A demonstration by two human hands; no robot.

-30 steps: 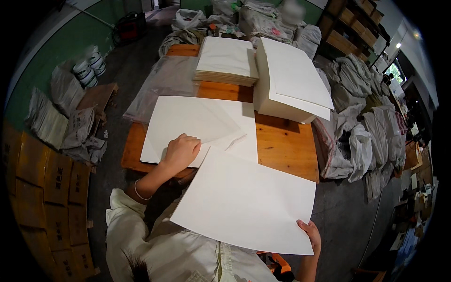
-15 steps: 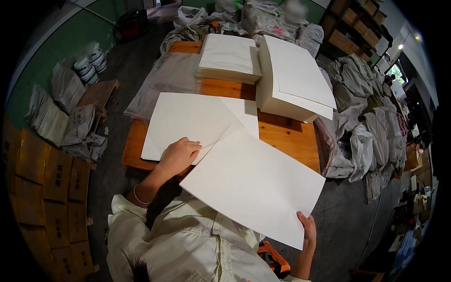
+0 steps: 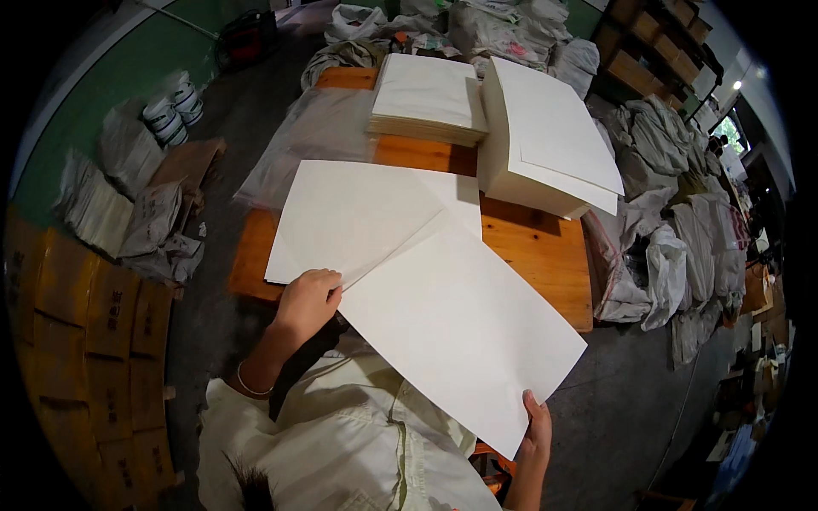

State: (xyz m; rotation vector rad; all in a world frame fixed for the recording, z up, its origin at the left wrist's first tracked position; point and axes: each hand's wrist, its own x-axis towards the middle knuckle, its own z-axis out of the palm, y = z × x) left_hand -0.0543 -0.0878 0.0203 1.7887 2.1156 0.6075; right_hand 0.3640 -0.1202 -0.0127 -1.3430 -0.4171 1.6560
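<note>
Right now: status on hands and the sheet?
Left hand on flat sheet. Right hand grips loose sheet corner, partly over table. Nothing blocking.

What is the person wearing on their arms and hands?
Both hands are bare, no gloves. The left hand has a thin bracelet around the wrist, with the forearm uncovered. The right hand shows no rings or sleeve. The pale cream collared shirt covers the shoulders.

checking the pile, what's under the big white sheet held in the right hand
Under the held sheet lie the near edge of the flat sheets and the wooden table. The right hand grips its near corner. Whatever else lies beneath is covered.
</note>
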